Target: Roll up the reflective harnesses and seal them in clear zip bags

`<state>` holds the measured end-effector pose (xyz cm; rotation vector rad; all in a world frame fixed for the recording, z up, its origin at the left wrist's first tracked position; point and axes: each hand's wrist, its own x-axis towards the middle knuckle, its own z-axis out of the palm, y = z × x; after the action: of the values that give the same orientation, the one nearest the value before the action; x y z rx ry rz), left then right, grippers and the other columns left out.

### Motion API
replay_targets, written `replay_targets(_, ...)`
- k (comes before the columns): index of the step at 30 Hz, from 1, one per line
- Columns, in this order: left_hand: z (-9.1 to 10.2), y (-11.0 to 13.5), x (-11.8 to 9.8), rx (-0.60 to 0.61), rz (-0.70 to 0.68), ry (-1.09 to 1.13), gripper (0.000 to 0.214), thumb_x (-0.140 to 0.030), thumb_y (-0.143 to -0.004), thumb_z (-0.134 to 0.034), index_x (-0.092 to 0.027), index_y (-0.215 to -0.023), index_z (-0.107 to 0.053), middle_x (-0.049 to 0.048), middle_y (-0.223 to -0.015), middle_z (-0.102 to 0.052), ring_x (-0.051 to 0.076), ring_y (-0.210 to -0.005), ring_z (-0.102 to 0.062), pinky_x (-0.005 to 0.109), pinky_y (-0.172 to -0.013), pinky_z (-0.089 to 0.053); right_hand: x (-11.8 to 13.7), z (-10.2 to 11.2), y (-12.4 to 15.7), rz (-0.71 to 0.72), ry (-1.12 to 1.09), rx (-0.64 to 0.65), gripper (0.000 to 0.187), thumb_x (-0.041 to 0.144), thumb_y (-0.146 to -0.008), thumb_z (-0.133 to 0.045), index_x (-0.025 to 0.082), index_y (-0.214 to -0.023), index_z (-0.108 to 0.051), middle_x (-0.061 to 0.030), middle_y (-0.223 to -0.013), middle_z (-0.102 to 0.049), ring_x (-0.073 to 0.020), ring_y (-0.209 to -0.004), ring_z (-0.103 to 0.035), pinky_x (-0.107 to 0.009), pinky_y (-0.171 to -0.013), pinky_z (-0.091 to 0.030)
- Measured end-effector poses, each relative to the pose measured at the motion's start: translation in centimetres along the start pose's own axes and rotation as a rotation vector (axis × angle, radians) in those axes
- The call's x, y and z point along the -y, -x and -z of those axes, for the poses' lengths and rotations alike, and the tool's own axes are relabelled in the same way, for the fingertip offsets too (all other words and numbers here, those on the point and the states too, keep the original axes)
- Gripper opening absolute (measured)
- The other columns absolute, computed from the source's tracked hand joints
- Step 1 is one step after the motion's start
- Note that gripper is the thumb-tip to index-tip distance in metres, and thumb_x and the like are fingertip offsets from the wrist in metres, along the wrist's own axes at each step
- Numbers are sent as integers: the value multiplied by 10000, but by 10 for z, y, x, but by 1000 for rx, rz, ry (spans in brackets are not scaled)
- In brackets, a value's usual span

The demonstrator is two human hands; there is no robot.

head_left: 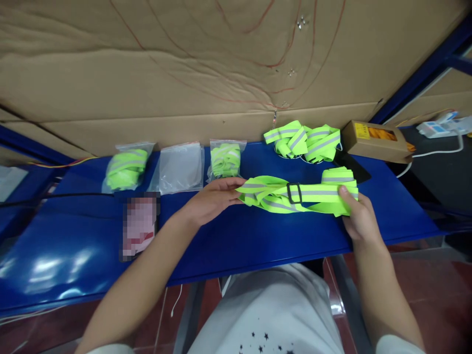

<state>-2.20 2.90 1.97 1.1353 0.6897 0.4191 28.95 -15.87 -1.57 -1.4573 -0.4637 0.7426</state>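
Observation:
A neon yellow-green reflective strap (273,193) with a grey stripe and a black slide buckle (294,193) is stretched between my hands above the table. My left hand (217,199) has its fingers closed on the strap's left end, where several layers bunch together. At the other end my right hand (359,211) pinches the folded layers, thumb on top. Behind the right hand, a folded part of the strap sticks up. Two loose bundles of the same strap (295,140) lie at the back of the table, against the cardboard.
On the blue table (228,246) are two clear bags holding straps (127,169), (225,160), with a stack of clear plastic bags (180,167) between them. A pixelated flat object (139,226) lies at left. An open cardboard box (378,141) and a power strip (444,125) are at right.

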Motion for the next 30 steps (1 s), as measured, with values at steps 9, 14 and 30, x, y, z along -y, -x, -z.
replay_targets(9,-25,7,3,107,-11,563,360,-129,-729,-782,-161,-1082,-719,11,-849,-746,91,-580,-630,254,-674,-557,1,0,0,-40,-103,33,470,548,-741,-894,179,-1010,-781,-103,-979,-817,-333,-995,-795,-384,-776,-680)
replay_targets(14,-24,3,14,86,-20,165,552,-87,-709,-754,-203,-1227,-605,36,-996,-757,157,-802,-720,268,-773,-545,1,1,-1,-19,-164,-10,500,539,-753,-895,158,-1054,-773,-101,-1004,-818,-319,-1024,-795,-399,-876,-679)
replay_targets(30,-20,-7,18,-38,-98,205,244,-316,-827,-807,-151,-992,-740,78,-1018,-783,225,-957,-740,372,-947,-581,2,0,0,-13,-164,1,448,515,-804,-863,191,-1099,-768,-105,-1081,-817,-318,-1066,-789,-407,-880,-688)
